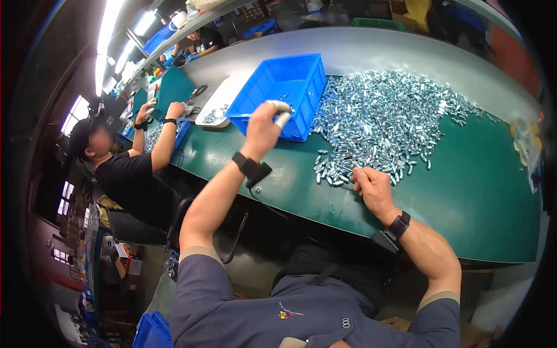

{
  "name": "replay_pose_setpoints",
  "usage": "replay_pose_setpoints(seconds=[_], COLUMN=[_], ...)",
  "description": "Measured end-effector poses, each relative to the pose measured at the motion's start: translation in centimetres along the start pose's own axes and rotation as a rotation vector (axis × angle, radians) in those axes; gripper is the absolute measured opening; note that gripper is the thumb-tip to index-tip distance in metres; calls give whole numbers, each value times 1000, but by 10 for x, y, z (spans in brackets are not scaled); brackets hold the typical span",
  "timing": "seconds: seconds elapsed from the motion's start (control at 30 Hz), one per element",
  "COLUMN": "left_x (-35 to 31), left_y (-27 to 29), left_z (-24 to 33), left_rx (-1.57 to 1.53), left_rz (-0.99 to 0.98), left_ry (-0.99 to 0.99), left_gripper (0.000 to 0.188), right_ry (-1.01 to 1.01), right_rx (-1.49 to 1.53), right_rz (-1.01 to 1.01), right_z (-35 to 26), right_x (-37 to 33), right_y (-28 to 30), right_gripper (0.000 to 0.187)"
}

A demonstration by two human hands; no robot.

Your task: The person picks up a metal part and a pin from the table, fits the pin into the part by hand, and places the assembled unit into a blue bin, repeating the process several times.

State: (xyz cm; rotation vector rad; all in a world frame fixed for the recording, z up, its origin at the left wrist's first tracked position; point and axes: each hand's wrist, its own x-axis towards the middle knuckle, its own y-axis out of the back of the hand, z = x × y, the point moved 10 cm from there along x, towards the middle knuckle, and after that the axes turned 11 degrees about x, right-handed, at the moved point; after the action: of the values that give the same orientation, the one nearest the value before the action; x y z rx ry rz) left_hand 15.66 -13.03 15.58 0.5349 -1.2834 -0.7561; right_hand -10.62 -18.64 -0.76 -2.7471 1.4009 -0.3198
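While L hand (262, 132) is at rect. blue plastic bin (314, 93), R hand (376, 190) is by small silver metal pcs (383, 122). Both curled; can't tell if gripping.

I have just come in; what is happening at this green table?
A person's right hand is at the near edge of a large heap of small shiny metal parts, with the fingertips close together. The left hand is over the near side of a blue bin beside the heap. Whether either holds a part is unclear. To the left, another person in black has both hands raised.
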Motion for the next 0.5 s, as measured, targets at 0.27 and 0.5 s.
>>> replay_pose_setpoints(seconds=[0.27, 0.5], left_x=[-37, -57], left_y=[-78, -138], left_z=[39, 36], left_rx=[124, 83], left_rz=[-192, -528], left_ry=[-181, -100], left_gripper=[22, 22], right_ry=[32, 41], right_rx=[-42, -38], right_rz=[-1, 19], right_z=[-1, 2], right_x=[0, -1], right_y=[-2, 4], right_gripper=[35, 35])
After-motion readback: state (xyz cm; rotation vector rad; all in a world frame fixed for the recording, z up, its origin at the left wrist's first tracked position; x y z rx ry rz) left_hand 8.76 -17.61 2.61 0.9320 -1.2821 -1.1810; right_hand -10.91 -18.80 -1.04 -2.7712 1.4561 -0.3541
